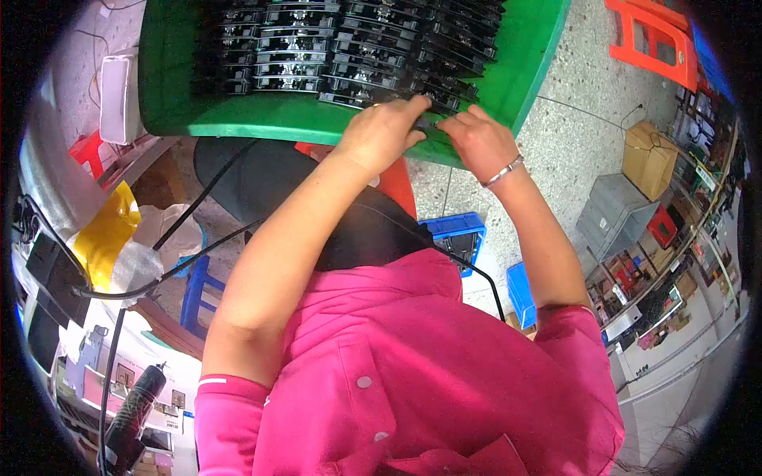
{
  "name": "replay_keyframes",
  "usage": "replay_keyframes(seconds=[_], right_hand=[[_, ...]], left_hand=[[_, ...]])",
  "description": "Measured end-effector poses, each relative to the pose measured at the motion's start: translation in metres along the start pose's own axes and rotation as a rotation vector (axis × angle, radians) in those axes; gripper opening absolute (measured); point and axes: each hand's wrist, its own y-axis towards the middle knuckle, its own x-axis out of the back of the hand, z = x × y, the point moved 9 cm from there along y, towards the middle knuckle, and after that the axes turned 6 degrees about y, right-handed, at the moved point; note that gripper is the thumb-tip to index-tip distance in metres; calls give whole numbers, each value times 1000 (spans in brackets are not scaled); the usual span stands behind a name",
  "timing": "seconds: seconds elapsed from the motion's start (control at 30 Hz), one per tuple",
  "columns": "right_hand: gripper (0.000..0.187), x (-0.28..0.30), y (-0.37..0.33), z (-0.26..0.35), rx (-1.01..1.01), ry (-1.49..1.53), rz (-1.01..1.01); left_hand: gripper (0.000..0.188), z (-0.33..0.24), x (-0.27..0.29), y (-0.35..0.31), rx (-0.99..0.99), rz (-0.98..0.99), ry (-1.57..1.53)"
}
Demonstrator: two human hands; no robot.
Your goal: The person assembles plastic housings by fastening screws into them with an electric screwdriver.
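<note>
Rows of black slatted parts (294, 59), each with shiny metal bits, are stacked closely in a green bin (238, 125). At the bin's near right, my left hand (379, 133) reaches over the rim with bent fingers, its thumb and forefinger around the end of a small dark part (429, 124). My right hand (482, 144), with a metal bracelet at the wrist, has its fingers curled at the other side of that part. The fingers hide most of it, so its exact kind cannot be made out.
A red stool (651, 44) stands at the far right. Beyond my right arm are a grey crate (615, 214) and a cardboard box (649, 159). Blue crates (456, 234) sit on the floor below the bin. Black cables (210, 190) hang across the left side.
</note>
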Motion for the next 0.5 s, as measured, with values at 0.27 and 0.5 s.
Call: replay_keyframes(seconds=[0.27, 0.5], right_hand=[[21, -54, 21, -31, -65, 52, 51], [17, -90, 40, -48, -120, 60, 290]], left_hand=[[44, 22, 72, -54, 30, -542, -128], [35, 29, 85, -84, 76, -630, 24]])
